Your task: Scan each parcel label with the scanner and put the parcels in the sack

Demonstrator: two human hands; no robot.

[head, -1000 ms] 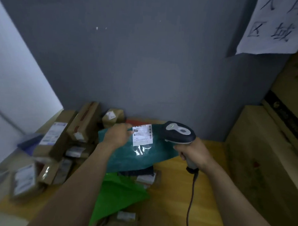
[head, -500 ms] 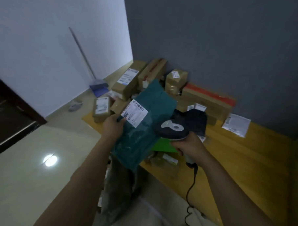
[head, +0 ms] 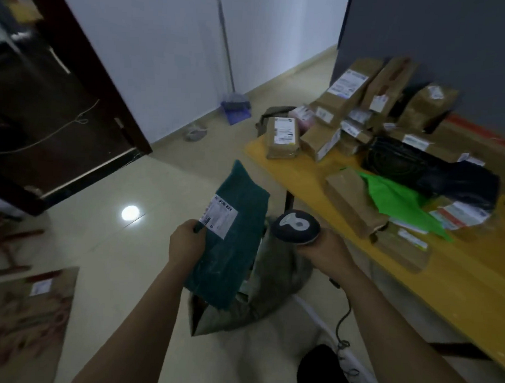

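Your left hand (head: pixel 185 243) pinches the parcel (head: pixel 231 248) by its edge; soft and light, it likely sags below that grip. Your right hand (head: pixel 327 249) clasps the scanner (head: pixel 296 226).

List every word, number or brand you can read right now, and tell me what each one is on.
Nothing here reads as actual words or numbers.
white label on the teal parcel, held by the left hand: barcodes visible, print too blurred to read.
box labels on the yellow table: too small and blurred.
floor box label: blurred.
scanner: no readable marking.
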